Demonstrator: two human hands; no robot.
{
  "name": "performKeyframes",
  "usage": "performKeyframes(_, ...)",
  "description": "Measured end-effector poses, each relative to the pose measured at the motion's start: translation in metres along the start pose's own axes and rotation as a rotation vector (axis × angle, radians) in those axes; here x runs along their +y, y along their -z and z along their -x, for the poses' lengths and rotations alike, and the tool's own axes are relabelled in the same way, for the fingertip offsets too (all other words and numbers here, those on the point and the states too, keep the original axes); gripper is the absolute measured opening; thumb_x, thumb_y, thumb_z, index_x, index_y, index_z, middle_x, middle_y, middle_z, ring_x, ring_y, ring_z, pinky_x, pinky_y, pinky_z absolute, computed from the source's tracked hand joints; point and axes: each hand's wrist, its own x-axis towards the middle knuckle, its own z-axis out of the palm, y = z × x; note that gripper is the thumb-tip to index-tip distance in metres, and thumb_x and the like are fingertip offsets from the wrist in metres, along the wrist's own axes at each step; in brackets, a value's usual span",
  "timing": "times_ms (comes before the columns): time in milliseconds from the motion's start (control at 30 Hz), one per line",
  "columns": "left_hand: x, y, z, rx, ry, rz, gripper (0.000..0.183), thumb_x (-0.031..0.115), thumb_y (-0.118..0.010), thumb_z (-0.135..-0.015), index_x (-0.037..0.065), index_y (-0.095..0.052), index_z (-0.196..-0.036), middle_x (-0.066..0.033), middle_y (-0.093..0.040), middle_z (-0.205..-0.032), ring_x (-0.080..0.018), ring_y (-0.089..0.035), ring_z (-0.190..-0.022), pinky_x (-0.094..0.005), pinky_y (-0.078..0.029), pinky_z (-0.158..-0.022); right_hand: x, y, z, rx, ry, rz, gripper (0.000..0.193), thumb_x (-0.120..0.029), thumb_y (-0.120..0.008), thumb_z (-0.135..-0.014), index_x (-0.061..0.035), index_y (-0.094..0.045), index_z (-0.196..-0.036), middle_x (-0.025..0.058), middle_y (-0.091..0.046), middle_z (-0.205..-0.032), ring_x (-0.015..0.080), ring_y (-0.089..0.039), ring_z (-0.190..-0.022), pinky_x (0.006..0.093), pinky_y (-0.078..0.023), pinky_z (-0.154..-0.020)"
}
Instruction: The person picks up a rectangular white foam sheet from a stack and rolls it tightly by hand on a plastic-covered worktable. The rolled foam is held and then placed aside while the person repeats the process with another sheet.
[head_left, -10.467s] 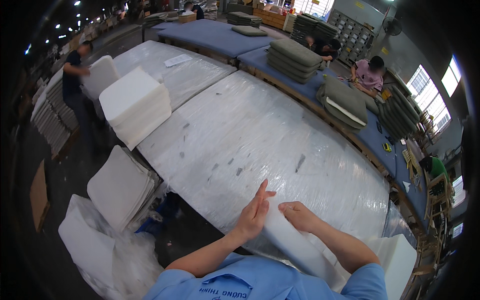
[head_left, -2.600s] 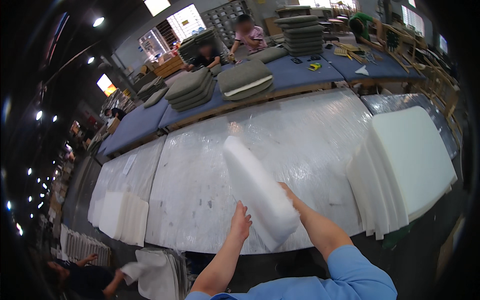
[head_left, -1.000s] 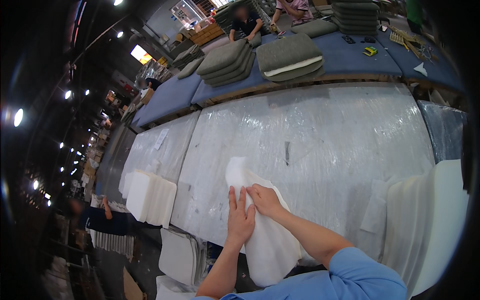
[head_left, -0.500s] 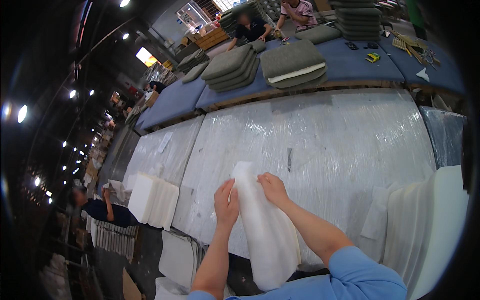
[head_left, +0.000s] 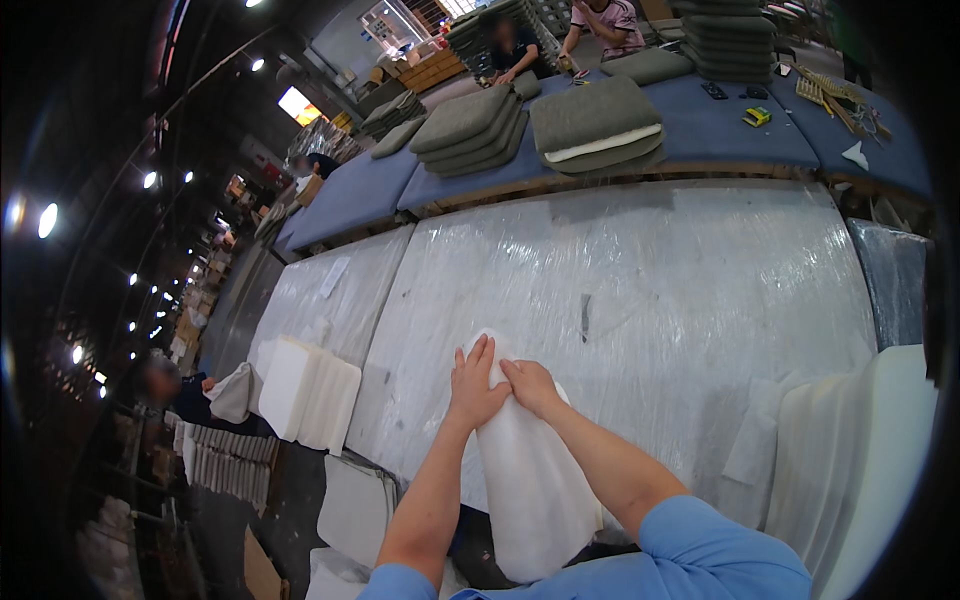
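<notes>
A long white padded cushion insert point(head_left: 535, 480), soft and rounded at its near end, lies lengthwise in front of me with its near end against my body. My left hand point(head_left: 476, 385) rests on its far part, fingers stretched out and the thumb toward the right. Beside it, my right hand point(head_left: 532, 386) is closed over the insert's right edge with bent fingers. The two hands nearly meet at the narrow far end. Beneath lies a plastic-wrapped work table point(head_left: 680, 290).
White foam pads point(head_left: 840, 450) stand stacked at right, others point(head_left: 310, 395) at left. Across the table, grey-green cushions point(head_left: 598, 120) lie on a blue table point(head_left: 710, 140), with two people behind it. Another person point(head_left: 190, 400) at left holds pale fabric point(head_left: 235, 392).
My left hand has moved inward and up, from the insert's left side onto its top. My right hand has shifted slightly down, closer to the left. The person at left has lowered the fabric.
</notes>
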Motion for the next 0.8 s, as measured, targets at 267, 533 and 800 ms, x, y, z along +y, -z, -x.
performKeyframes(267,-0.008,-0.006,-0.001,0.026,0.036,0.088,0.057,0.019,-0.046,-0.102,-0.003,-0.044,-0.155,-0.0222,-0.036,-0.165,-0.0349,-0.028,-0.156,-0.0525,-0.007,-0.129,0.036,-0.005,0.007,0.206,-0.016,0.064,0.053,-0.046,-0.05,-0.105,0.0031,-0.071,-0.1,0.0253,-0.072,-0.098,0.0413,-0.069,-0.09,0.0487,-0.051,-0.084)
performKeyframes(533,0.007,-0.006,0.001,0.009,0.121,0.08,0.056,0.029,-0.031,-0.11,0.0,-0.043,-0.157,-0.0182,-0.035,-0.167,-0.0375,-0.022,-0.157,-0.0496,-0.005,-0.13,-0.024,0.005,-0.026,0.11,-0.095,-0.088,0.06,-0.05,-0.047,-0.105,0.0051,-0.07,-0.111,0.0258,-0.073,-0.106,0.0422,-0.069,-0.101,0.0486,-0.051,-0.091)
performKeyframes(800,-0.015,-0.01,-0.007,0.026,0.072,0.136,0.059,0.036,-0.031,-0.11,0.007,-0.041,-0.16,-0.0101,-0.032,-0.17,-0.0538,-0.015,-0.155,-0.0628,-0.011,-0.125,0.075,-0.017,-0.017,0.159,-0.129,0.3,0.055,-0.042,-0.047,-0.105,0.0057,-0.073,-0.101,0.0294,-0.071,-0.111,0.0454,-0.068,-0.104,0.051,-0.051,-0.092)
